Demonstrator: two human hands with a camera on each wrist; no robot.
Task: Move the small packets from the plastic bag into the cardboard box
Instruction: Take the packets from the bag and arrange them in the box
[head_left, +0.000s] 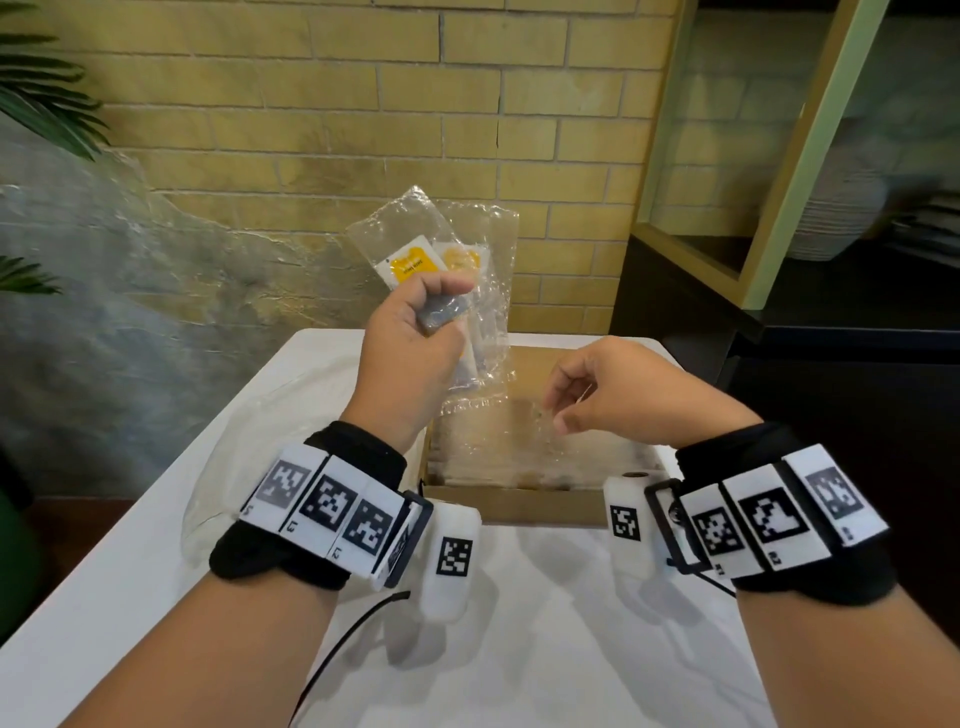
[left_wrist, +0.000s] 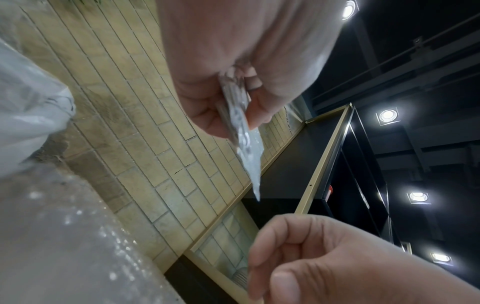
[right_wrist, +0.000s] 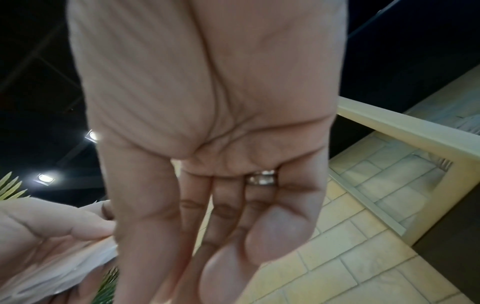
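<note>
My left hand is raised above the far left corner of the cardboard box and grips a crumpled clear plastic bag. Yellow-and-white small packets show through the bag above my fist. In the left wrist view my fingers pinch the plastic. My right hand hovers over the box with fingers loosely curled and holds nothing; the right wrist view shows its empty palm. Clear-wrapped packets lie inside the box.
The box sits on a white table. Another clear plastic bag lies on the table left of the box. A brick wall stands behind, a dark shelf unit to the right, and plant leaves to the left.
</note>
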